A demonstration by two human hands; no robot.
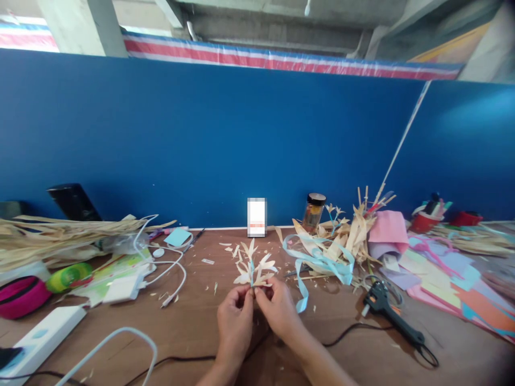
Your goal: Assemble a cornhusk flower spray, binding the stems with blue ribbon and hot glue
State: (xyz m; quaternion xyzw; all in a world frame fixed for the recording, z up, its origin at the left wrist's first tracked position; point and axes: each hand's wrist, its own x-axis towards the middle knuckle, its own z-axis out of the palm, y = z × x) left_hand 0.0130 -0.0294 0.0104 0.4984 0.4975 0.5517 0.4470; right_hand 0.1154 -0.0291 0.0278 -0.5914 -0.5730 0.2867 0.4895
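Between my two hands, above the brown table (197, 316), stands a small handmade flower spray (252, 268) with pale, dried-husk petals and a light blue stem. My left hand (235, 316) pinches its lower end from the left, thumb against fingers. From the other side my right hand (279, 308) pinches near the same spot, its fingertips close under the lowest petals. The very bottom of the stem is hidden by the fingers. Just right of the hands lies a curled light blue ribbon (302, 279).
A black glue gun (396, 316) lies at right, its cord crossing below my hands. Dried husks (360, 230), a dark-lidded jar (314, 212) and coloured paper (442, 273) stand behind it. At left are a power strip (46, 338), a white charger (123, 288) and husk strips (80, 236).
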